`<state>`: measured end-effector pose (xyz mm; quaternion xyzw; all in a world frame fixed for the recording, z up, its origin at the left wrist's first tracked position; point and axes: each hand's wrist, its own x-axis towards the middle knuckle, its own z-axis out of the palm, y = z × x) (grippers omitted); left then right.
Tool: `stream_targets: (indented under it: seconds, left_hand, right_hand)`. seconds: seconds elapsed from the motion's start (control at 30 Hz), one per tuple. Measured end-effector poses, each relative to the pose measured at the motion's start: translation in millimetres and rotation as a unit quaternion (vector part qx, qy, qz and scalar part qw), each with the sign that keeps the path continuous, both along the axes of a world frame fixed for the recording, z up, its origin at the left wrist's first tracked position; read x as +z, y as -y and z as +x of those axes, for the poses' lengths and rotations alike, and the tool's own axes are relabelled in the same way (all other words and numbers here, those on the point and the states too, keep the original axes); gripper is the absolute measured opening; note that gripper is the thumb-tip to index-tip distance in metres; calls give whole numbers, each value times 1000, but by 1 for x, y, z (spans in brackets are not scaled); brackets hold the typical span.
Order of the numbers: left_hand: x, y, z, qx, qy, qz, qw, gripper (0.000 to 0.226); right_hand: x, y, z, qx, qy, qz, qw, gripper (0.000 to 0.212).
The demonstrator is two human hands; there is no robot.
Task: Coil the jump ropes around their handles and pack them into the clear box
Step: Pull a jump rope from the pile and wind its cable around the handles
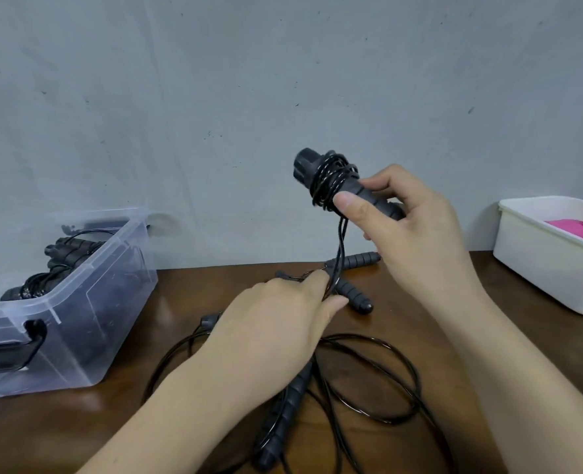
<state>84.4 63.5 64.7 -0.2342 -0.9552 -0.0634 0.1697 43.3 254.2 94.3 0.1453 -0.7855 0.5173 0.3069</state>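
My right hand (409, 227) holds a pair of black jump rope handles (312, 165) up above the table, with several turns of black cord wound near their top end. The doubled cord (340, 248) hangs down from the coil to my left hand (276, 323), which pinches it just above the table. More black jump ropes lie loose on the brown table (194, 285): handles (358, 260) behind my left hand, another handle (283, 415) under my left wrist, and cord loops (396, 381). The clear box (88, 302) at the left holds coiled ropes (54, 265).
A white tub (539, 268) with something pink (570, 227) inside stands at the right against the grey wall. The clear box has a black latch (27, 340) on its near end. Loose cord covers the table's front middle.
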Motion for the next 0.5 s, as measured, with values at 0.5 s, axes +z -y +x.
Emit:
stream_targets:
  seconds: [0.5]
  left_hand:
    - [35, 68, -15, -108, -149, 189, 965, 32]
  right_hand:
    - [-38, 43, -3, 186, 146, 214, 948, 43]
